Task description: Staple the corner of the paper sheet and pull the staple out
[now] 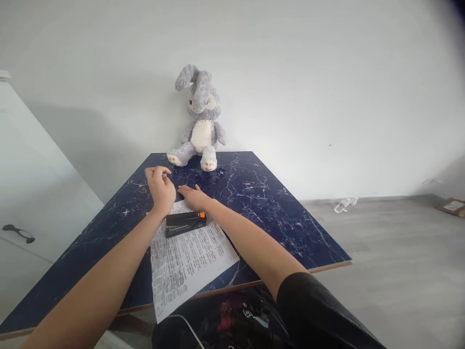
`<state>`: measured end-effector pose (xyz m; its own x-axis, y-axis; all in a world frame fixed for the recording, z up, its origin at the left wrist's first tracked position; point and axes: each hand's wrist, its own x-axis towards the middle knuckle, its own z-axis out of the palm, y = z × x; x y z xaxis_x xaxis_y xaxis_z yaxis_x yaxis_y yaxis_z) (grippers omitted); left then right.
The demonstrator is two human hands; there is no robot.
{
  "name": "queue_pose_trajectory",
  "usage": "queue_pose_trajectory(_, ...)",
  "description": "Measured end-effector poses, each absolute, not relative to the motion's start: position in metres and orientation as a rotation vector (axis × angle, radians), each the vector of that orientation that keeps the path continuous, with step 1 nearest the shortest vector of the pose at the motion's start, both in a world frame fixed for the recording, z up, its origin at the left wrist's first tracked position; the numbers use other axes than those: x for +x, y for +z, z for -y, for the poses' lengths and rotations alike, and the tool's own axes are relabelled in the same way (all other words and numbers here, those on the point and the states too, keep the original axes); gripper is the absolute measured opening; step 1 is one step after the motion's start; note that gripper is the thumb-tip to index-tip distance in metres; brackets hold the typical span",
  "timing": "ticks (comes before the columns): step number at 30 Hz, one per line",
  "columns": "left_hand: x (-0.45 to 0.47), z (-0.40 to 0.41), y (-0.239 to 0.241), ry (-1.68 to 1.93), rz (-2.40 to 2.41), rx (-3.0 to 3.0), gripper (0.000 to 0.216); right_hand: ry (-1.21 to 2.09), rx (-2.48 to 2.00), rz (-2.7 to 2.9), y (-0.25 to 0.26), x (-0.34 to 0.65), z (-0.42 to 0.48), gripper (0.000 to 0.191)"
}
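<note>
A printed sheet of paper [189, 257] lies on the dark blue marbled table [261, 203], its near edge hanging over the table's front. A black stapler with an orange tip [185, 222] rests on the sheet. My left hand [160, 186] hovers above the sheet's far end with its fingers curled in, and what they hold, if anything, is hidden. My right hand [194, 196] lies flat on the far end of the paper with fingers stretched out, just beyond the stapler.
A grey and white plush rabbit [199, 121] sits at the table's far edge against the white wall. A white cabinet with a dark handle [20, 232] stands to the left. A plastic bottle [345, 204] lies on the grey floor at right.
</note>
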<state>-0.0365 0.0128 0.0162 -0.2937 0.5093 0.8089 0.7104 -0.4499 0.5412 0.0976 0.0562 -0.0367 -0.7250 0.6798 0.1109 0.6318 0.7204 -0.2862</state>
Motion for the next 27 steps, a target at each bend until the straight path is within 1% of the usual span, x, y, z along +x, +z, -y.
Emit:
queue_pose_trajectory(2,-0.039,-0.016,0.014,-1.777,1.596,-1.788,0.031,0.325,-1.031,2.712,-0.037,0.105,-0.056,0.072)
queue_pose_trajectory(5,-0.039,-0.022,0.004,-1.590,1.680,-1.944,0.029,0.256,-1.027,2.688,-0.041,0.130,-0.056,0.074)
queue_pose_trajectory(8,-0.032,-0.027,-0.012,-1.311,1.742,-2.207,0.030,0.171,-1.065,2.673,-0.046,0.162,-0.057,0.070)
queue_pose_trajectory(12,-0.013,-0.026,-0.031,-0.898,1.621,-2.601,0.027,0.079,-1.122,2.657,-0.050,0.202,-0.055,0.067)
queue_pose_trajectory(14,-0.004,-0.021,-0.035,-0.734,1.553,-2.678,0.026,0.053,-1.140,2.656,-0.049,0.216,-0.054,0.066)
queue_pose_trajectory(17,0.006,-0.011,-0.036,-0.559,1.518,-2.678,0.032,0.019,-1.177,2.588,-0.041,0.232,-0.051,0.062)
queue_pose_trajectory(18,0.009,-0.009,-0.035,-0.511,1.521,-2.667,0.033,0.022,-1.189,2.542,-0.035,0.236,-0.049,0.058)
queue_pose_trajectory(20,0.012,-0.004,-0.032,-0.424,1.544,-2.650,0.034,0.098,-1.208,2.450,-0.018,0.245,-0.043,0.039)
queue_pose_trajectory(21,0.014,-0.003,-0.030,-0.391,1.558,-2.645,0.032,0.187,-1.191,2.435,-0.008,0.249,-0.038,0.031)
queue_pose_trajectory(22,0.015,-0.002,-0.029,-0.368,1.572,-2.643,0.030,0.311,-1.153,2.451,0.002,0.253,-0.031,0.033)
queue_pose_trajectory(24,0.017,0.000,-0.027,-0.359,1.601,-2.640,0.024,0.608,-0.965,2.570,0.020,0.257,-0.016,0.044)
queue_pose_trajectory(26,0.019,0.002,-0.025,-0.376,1.617,-2.637,0.017,0.776,-0.738,2.719,0.030,0.254,0.000,0.043)
queue_pose_trajectory(27,0.019,0.003,-0.025,-0.381,1.618,-2.640,0.015,0.785,-0.645,2.774,0.031,0.250,0.007,0.042)
